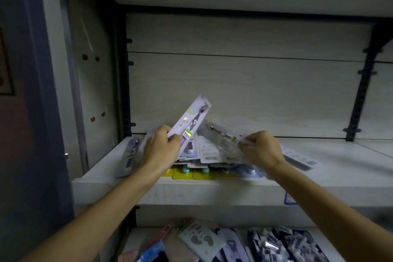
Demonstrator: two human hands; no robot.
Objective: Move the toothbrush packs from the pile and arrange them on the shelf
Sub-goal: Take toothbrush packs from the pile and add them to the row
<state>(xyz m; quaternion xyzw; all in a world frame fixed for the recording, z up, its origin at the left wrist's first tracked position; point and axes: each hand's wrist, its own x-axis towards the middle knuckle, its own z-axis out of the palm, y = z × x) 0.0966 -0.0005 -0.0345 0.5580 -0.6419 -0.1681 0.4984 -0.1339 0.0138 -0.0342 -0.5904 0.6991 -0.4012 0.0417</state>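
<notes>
A pile of toothbrush packs [209,155] lies on the white shelf [331,176], left of its middle. My left hand [161,147] grips a pale purple toothbrush pack [192,121] and holds it tilted up to the right above the pile. My right hand [262,149] pinches a grey toothbrush pack [221,134] by its near end, lifted slightly over the pile. Yellow packs [182,173] show under the pile at the shelf's front edge. One pack [129,155] lies at the far left of the shelf, another [299,158] to the right of my right hand.
The shelf's back panel [244,91] and a dark bracket [359,91] at the right bound the space. A lower shelf [234,244] holds several packaged goods. A grey side wall [93,70] closes the left.
</notes>
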